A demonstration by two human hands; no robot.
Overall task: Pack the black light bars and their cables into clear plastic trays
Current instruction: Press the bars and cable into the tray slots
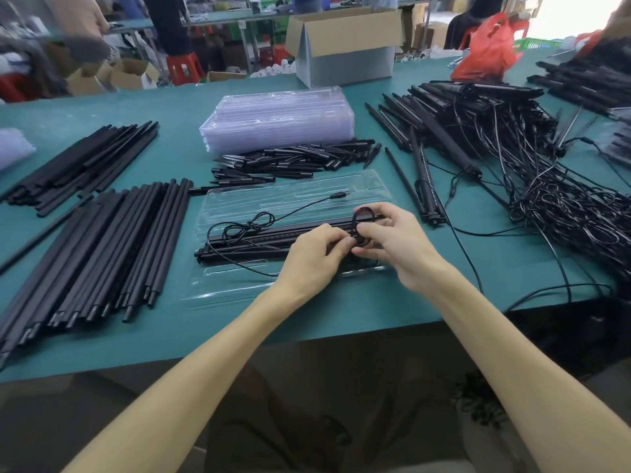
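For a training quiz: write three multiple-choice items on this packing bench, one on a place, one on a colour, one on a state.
1. Where is the stack of clear trays?
A. On the floor.
B. On the table, just beyond the pile of short black spikes.
C. On a chair.

2. What colour is the table's cover?
A. Red.
B. White.
C. Green.

3. What are the left hand and right hand doing?
A. Both hold a loop of cable over the open tray.
B. Both lie flat.
C. Both hang idle.

Answers: 1 B, the stack sits behind the spikes. 2 C, the cover is green throughout. 3 A, both hands pinch the cable above the light bars.
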